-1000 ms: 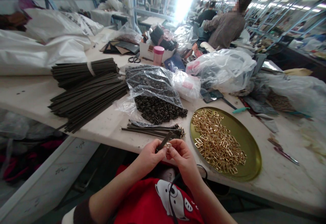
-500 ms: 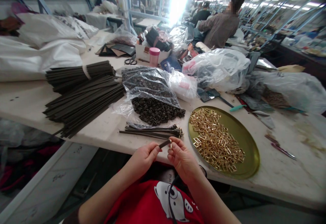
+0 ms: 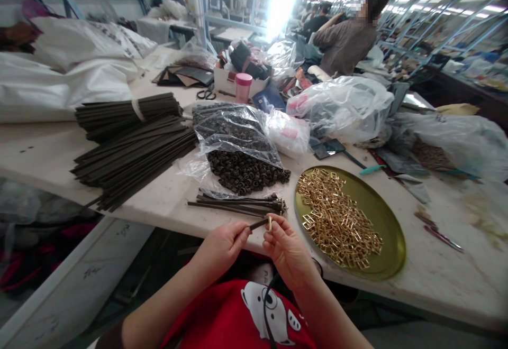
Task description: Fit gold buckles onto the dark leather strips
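One held strip [image 3: 257, 224], one held buckle [image 3: 270, 223], one brass tray [image 3: 377, 206], one pink cup [image 3: 243, 87]

One end of the thin dark strap [image 3: 257, 224] hides inside the left hand [image 3: 222, 243]; the small gold buckle [image 3: 270, 223] is too tiny to read.

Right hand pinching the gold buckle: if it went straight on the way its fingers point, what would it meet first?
Probably the small pile of dark strips near the edge of the table, just beyond the right hand; depth is hard to judge.
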The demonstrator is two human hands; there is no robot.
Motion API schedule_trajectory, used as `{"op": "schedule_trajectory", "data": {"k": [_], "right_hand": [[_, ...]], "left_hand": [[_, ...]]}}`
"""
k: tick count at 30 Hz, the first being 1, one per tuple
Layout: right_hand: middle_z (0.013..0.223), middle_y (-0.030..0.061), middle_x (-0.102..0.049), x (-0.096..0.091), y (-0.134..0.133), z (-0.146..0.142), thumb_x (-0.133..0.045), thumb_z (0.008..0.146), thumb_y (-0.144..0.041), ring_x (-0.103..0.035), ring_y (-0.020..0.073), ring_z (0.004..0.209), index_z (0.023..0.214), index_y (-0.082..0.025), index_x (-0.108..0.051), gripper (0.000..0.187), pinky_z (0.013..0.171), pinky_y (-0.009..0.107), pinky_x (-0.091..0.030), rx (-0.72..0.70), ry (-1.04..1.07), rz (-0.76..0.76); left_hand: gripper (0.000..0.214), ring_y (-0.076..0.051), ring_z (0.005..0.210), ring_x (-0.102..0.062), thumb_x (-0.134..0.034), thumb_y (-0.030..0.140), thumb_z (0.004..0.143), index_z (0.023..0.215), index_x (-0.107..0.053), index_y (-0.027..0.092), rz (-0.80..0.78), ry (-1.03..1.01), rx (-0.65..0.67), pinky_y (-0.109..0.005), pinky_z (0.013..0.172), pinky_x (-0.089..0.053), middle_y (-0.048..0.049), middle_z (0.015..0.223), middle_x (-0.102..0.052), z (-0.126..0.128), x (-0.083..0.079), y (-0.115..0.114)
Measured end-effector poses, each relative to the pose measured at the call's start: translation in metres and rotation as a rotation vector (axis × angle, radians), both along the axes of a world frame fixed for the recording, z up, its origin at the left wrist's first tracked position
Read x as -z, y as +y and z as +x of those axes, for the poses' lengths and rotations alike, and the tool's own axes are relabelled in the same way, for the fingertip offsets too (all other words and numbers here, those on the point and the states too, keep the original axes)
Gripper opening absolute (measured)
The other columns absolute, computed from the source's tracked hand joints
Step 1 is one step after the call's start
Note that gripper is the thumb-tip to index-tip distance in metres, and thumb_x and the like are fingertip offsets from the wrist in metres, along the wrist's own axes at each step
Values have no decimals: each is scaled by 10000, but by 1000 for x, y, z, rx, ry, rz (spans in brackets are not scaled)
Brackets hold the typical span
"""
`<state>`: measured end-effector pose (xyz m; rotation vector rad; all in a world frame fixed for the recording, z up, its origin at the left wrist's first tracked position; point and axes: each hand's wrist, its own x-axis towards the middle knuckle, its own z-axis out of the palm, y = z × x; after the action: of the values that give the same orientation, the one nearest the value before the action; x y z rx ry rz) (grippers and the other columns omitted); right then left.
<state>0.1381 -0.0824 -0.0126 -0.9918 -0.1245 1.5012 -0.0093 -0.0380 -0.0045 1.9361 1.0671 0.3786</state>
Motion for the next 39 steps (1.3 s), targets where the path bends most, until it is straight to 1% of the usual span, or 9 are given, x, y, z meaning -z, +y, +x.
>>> {"op": "schedule_trajectory", "data": {"k": [8,15,18,21,23,26,30,33,39], "right_hand": [[599,-68,-533,4,-1,-2,-805,534,-243,-498,25,506,789,-180,-629,315,488,123,-446,-50,29,-33],[553,-62,-531,5,-5,-3,-743,634,-293,-498,49,475,960,-213,-628,355,472,161,-456,-105,-44,47],[571,-55,-536,10,-6,-7,-729,648,-294,-495,52,479,938,-209,-634,316,470,166,-453,-118,-32,52],[604,-47,-550,16,-7,-13,-726,645,-297,-481,51,470,899,-203,-636,285,462,173,-444,-123,-39,46],[614,-46,-558,19,-7,-15,-717,656,-305,-472,50,466,883,-200,-630,265,463,174,-431,-109,-97,66],[647,-39,-573,20,-9,-16,-683,699,-318,-476,55,493,881,-194,-619,230,478,173,-403,-107,-279,115],[627,-44,-540,18,-11,-16,-657,724,-337,-460,67,527,814,-177,-602,192,503,181,-380,-121,-481,145],[604,-48,-521,19,-12,-15,-648,725,-359,-455,78,530,751,-176,-574,199,514,193,-381,-125,-531,154],[580,-51,-523,24,-15,-11,-575,774,-409,-473,86,515,769,-189,-529,225,523,205,-395,-127,-404,121]], "left_hand": [[311,-175,741,-541,-297,302,899,825,-577,189,97,35,31,-248,671,-372,-44,800,-610,-1,3,-2],[309,-175,709,-531,-313,300,892,790,-585,194,173,73,66,-250,638,-362,-42,759,-585,-7,10,-3],[306,-178,747,-539,-311,295,894,812,-586,191,105,-23,42,-261,678,-377,-44,789,-593,-2,12,-6],[239,-168,748,-553,-335,277,883,907,-552,180,-67,-184,-42,-265,691,-406,-34,800,-600,6,14,-10],[170,-153,709,-560,-381,246,855,944,-503,168,-191,-296,-111,-258,664,-427,-18,775,-592,11,14,-12],[89,-133,679,-555,-422,193,808,882,-464,167,-321,-420,-150,-246,649,-441,5,733,-573,14,12,-14],[78,-115,626,-525,-421,224,802,765,-462,169,-423,-417,-159,-223,592,-427,23,658,-541,14,8,-12],[123,-112,608,-511,-435,253,798,717,-474,169,-416,-379,-167,-214,561,-410,24,634,-536,14,8,-11],[141,-109,561,-503,-432,266,795,702,-485,175,-430,-335,-163,-212,526,-397,28,609,-563,15,14,-11]]}}
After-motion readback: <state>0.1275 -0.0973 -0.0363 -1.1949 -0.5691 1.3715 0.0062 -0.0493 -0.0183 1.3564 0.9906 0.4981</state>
